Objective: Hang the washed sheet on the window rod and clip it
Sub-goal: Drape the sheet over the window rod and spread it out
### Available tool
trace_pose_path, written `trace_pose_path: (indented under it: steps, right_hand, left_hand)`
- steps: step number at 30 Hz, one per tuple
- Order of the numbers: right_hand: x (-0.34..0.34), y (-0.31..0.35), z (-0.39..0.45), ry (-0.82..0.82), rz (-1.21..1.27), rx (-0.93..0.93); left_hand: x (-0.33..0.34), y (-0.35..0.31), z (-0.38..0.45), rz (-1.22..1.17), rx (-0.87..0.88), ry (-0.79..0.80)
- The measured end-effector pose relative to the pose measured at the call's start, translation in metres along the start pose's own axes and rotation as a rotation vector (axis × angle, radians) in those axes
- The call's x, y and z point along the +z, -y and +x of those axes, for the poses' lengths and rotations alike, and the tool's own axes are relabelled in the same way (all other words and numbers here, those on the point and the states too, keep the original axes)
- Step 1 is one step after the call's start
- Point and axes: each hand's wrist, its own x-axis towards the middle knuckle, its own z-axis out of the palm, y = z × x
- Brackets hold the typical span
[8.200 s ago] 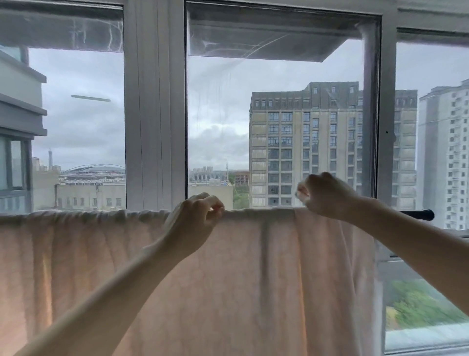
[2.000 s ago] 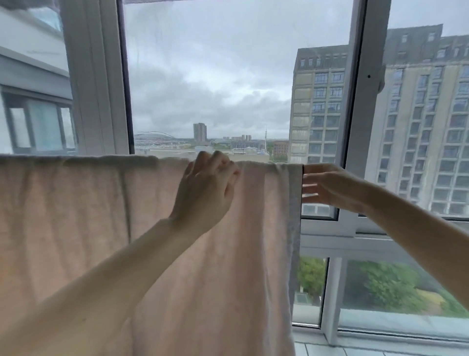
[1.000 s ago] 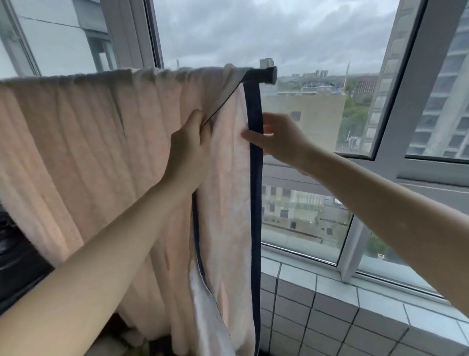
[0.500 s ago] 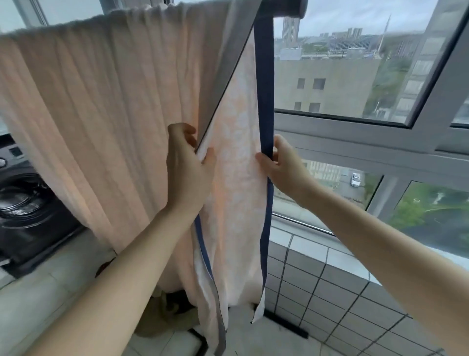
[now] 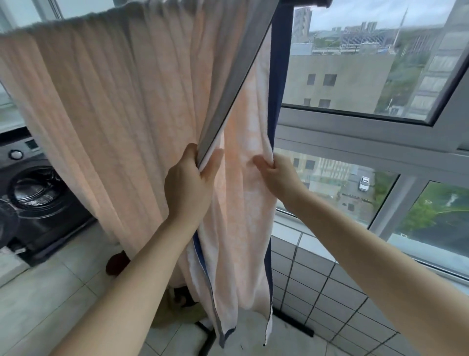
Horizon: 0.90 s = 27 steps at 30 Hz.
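A pale peach sheet [image 5: 114,106] with a dark blue border hangs folded over a black rod [image 5: 319,2] at the top of the view. Its two layers fall almost to the floor. My left hand [image 5: 189,189] is shut on the grey-blue edge of the near layer, about halfway down. My right hand [image 5: 278,175] pinches the blue-bordered edge of the far layer at the same height. The two hands hold the layers apart. No clip is visible.
A dark front-loading washing machine [image 5: 33,193] stands at the left. Large windows [image 5: 380,122] run along the right above a grey tiled wall [image 5: 330,292]. A black stand foot [image 5: 294,322] and crumpled fabric [image 5: 175,312] lie on the tiled floor under the sheet.
Both hands have slid from the rod down the sheet's right edges to mid-height. The view has tilted downwards, bringing in the floor and washing machine.
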Motion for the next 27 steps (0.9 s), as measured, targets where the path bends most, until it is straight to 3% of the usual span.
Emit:
trace_pose_path:
  steps: [5, 10, 15, 18, 21, 24, 27]
  right_hand:
    - [0.004, -0.006, 0.003, 0.063, 0.147, -0.01]
    - [0.013, -0.001, 0.005, 0.116, -0.032, -0.143]
    - [0.025, -0.003, 0.019, 0.056, -0.04, -0.025]
    - [0.029, -0.007, 0.02, 0.069, 0.061, 0.004]
    - [0.03, -0.01, 0.017, 0.063, 0.085, -0.085]
    - [0.024, -0.016, 0.019, 0.056, -0.042, -0.177]
    - [0.016, -0.032, 0.027, -0.045, -0.239, -0.079]
  left_hand:
    - [-0.008, 0.011, 0.003, 0.096, -0.04, -0.029]
    - [-0.01, 0.016, 0.004, -0.001, -0.031, -0.066]
    - [-0.01, 0.016, 0.004, -0.151, -0.151, -0.071]
    - [-0.006, 0.02, 0.002, -0.186, -0.106, -0.105]
    - [-0.003, 0.022, -0.004, -0.201, -0.03, -0.074]
    - [0.003, 0.025, -0.007, -0.122, 0.011, -0.034]
    - [0.002, 0.02, 0.001, -0.043, 0.045, -0.079]
